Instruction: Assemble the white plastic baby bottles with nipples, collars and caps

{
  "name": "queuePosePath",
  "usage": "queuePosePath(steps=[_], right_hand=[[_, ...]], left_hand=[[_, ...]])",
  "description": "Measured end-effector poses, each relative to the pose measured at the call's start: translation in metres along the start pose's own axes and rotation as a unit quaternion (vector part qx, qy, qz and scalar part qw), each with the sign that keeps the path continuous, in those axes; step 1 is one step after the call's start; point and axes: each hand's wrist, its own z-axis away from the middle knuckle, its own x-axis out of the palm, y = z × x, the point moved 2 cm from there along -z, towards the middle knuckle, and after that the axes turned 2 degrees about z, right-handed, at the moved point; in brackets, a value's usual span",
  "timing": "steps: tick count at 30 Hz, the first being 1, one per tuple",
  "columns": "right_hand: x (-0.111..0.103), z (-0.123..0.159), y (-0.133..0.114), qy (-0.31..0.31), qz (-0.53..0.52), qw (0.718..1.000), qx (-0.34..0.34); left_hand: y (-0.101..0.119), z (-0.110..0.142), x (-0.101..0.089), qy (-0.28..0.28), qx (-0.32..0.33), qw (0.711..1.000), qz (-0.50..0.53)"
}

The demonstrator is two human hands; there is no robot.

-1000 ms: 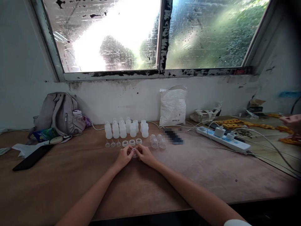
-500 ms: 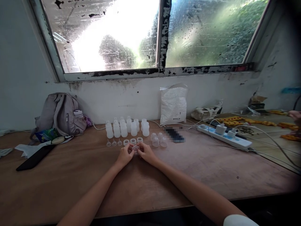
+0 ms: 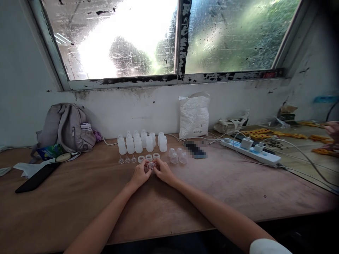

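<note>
Low over the table, my left hand and my right hand pinch a small clear bottle collar ring between their fingertips. It faces me; whether a teat sits inside it is too small to tell. Just beyond my fingers is a short row of whitish collar rings. To their left stand 3 clear bottle teats. Behind them are several frosted white baby bottles, some topped with teats. Right of my right hand, clear dome caps stand in a cluster.
A phone, partly blurred, lies beyond the caps, near a white plastic bag. A power strip with cables is on the right. A backpack and a black flat object are left. Another person's hand shows at far right.
The collar ring has tilted so that its round face turns more toward me. Both hands keep their pinch on it. The whole view has shifted slightly.
</note>
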Motion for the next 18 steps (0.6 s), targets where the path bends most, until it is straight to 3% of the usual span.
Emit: queuePosePath(steps=[6, 12, 18], right_hand=[[-0.0001, 0.0006, 0.0012, -0.024, -0.018, 0.999, -0.033], [0.0003, 0.0018, 0.0003, -0.016, -0.024, 1.0, -0.003], [0.0007, 0.0001, 0.0007, -0.01, -0.034, 0.999, 0.026]], left_hand=[[0.0004, 0.0001, 0.0001, 0.0, -0.007, 1.0, 0.011], [-0.0011, -0.0003, 0.0028, 0.003, -0.024, 1.0, -0.004], [-0.0027, -0.0016, 0.0031, 0.0, -0.024, 0.999, 0.046]])
